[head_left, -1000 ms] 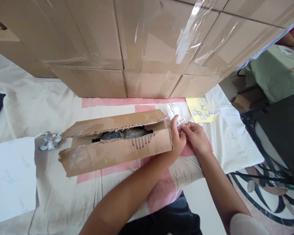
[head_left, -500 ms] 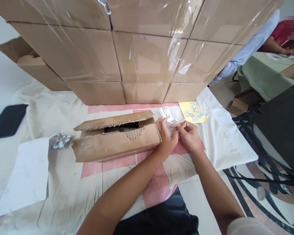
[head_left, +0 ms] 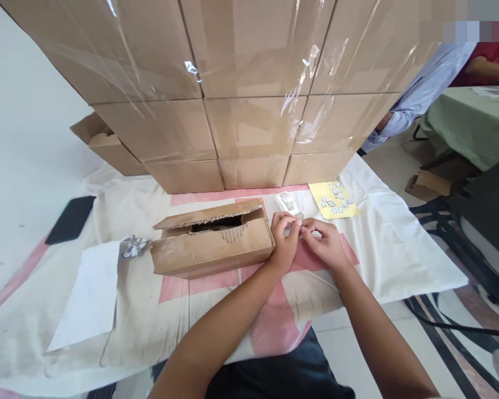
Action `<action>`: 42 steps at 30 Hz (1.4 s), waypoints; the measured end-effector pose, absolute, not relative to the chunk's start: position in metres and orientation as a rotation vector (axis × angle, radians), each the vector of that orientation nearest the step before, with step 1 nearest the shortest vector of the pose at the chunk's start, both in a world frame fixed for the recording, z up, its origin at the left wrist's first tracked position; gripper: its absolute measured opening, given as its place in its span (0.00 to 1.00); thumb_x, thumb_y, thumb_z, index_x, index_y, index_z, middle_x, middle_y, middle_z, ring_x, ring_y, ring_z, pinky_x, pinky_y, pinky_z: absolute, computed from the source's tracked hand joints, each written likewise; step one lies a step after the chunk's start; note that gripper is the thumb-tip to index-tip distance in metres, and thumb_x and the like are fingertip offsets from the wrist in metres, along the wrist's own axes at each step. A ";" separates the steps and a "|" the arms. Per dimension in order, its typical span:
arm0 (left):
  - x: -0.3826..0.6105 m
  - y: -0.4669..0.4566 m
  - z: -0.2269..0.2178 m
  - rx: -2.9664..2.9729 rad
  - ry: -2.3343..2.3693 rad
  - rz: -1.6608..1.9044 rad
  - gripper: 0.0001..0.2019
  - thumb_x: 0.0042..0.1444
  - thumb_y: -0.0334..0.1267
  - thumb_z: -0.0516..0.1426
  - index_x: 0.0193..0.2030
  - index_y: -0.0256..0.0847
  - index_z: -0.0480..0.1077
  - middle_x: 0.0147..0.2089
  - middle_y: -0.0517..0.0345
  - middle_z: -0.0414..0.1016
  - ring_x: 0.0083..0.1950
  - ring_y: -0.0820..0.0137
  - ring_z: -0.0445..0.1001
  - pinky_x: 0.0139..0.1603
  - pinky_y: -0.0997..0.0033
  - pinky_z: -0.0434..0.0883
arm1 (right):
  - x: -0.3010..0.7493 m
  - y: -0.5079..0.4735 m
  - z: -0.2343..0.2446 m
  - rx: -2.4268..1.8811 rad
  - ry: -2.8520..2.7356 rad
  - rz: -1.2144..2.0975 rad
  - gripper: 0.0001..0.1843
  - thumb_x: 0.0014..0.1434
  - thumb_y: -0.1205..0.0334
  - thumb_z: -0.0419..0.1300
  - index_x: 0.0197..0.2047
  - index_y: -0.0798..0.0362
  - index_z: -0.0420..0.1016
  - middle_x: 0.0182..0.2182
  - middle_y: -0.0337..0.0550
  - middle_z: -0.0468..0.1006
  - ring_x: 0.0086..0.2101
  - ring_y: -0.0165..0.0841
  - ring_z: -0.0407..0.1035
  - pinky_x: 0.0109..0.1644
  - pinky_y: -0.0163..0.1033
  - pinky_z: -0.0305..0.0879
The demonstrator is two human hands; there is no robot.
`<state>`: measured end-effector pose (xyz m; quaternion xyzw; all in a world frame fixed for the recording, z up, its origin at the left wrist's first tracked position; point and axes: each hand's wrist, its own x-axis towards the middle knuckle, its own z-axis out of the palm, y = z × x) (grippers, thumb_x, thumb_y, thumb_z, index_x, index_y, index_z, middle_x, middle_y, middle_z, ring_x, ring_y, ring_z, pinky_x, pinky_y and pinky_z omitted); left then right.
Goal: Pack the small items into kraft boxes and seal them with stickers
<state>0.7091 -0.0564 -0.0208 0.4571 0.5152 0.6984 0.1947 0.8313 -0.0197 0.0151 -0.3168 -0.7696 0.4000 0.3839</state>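
Fingertips [head_left: 307, 223] of the left hand [head_left: 284, 238] and right hand [head_left: 327, 243] meet, finger and thumb brought together in each grip; whatever lies between them is too small to tell. Holding them tip to tip probably suits fine, two-handed handling. Just beyond stands what looks like a white dispenser [head_left: 288, 204], presumably kept there for easy reach. Nearby, a yellow sheet [head_left: 323, 211] carries small outlined pieces, spread out perhaps so each can be lifted singly. Beside the left wrist, a brown carton [head_left: 212, 252] lies on the cloth-covered surface [head_left: 386, 260], its top gaping; its dark inside hides most contents. Behind, stacked cartons [head_left: 258, 124] are taped shut, contents unseen. Farther left, an open box [head_left: 118, 158] shows mainly flaps.
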 end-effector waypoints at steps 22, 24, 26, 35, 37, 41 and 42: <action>0.680 -0.190 0.049 2.391 1.116 1.792 0.06 0.70 0.37 0.53 0.47 0.45 0.71 0.39 0.66 0.84 0.39 0.78 0.80 0.50 0.69 0.66 | 0.816 -0.032 0.049 -0.712 -1.998 0.722 0.06 0.66 0.56 0.61 0.38 0.49 0.70 0.40 0.47 0.82 0.43 0.41 0.77 0.46 0.45 0.71; 0.642 -0.225 0.059 2.310 1.330 1.719 0.05 0.68 0.35 0.54 0.42 0.44 0.71 0.36 0.64 0.84 0.36 0.76 0.80 0.47 0.66 0.66 | 0.797 -0.044 0.072 -0.519 -2.052 0.609 0.04 0.66 0.60 0.61 0.44 0.47 0.70 0.46 0.48 0.82 0.47 0.42 0.76 0.52 0.48 0.70; 0.602 -0.252 0.066 2.194 1.619 1.692 0.07 0.67 0.30 0.54 0.38 0.44 0.69 0.32 0.64 0.82 0.30 0.75 0.77 0.43 0.66 0.67 | 0.771 -0.059 0.101 -0.347 -2.143 0.526 0.07 0.66 0.61 0.60 0.47 0.47 0.71 0.51 0.49 0.81 0.53 0.44 0.74 0.58 0.52 0.68; 0.491 -0.304 0.096 1.481 2.443 1.778 0.24 0.62 0.39 0.63 0.63 0.44 0.67 0.33 0.63 0.80 0.37 0.68 0.79 0.57 0.55 0.74 | 0.658 -0.108 0.158 -0.521 -3.018 0.319 0.24 0.68 0.53 0.58 0.58 0.64 0.75 0.55 0.63 0.77 0.57 0.56 0.69 0.60 0.60 0.65; 0.484 -0.301 0.109 1.381 2.447 1.767 0.23 0.62 0.43 0.63 0.62 0.45 0.69 0.33 0.63 0.80 0.39 0.66 0.79 0.59 0.54 0.73 | 0.651 -0.110 0.152 -0.531 -3.052 0.307 0.26 0.70 0.54 0.56 0.61 0.66 0.74 0.60 0.66 0.75 0.60 0.57 0.66 0.62 0.62 0.63; 0.483 -0.281 0.127 1.390 2.348 1.490 0.23 0.61 0.46 0.63 0.61 0.46 0.68 0.36 0.60 0.82 0.43 0.65 0.79 0.53 0.59 0.72 | 0.649 -0.108 0.139 -0.538 -3.068 0.301 0.31 0.72 0.53 0.50 0.68 0.66 0.66 0.71 0.68 0.61 0.70 0.60 0.53 0.68 0.71 0.53; 0.484 -0.274 0.128 1.399 2.319 1.412 0.23 0.61 0.46 0.63 0.61 0.46 0.68 0.37 0.59 0.82 0.43 0.65 0.78 0.51 0.61 0.71 | 0.649 -0.107 0.137 -0.538 -3.066 0.321 0.32 0.72 0.52 0.50 0.70 0.66 0.65 0.72 0.68 0.58 0.71 0.61 0.51 0.69 0.72 0.51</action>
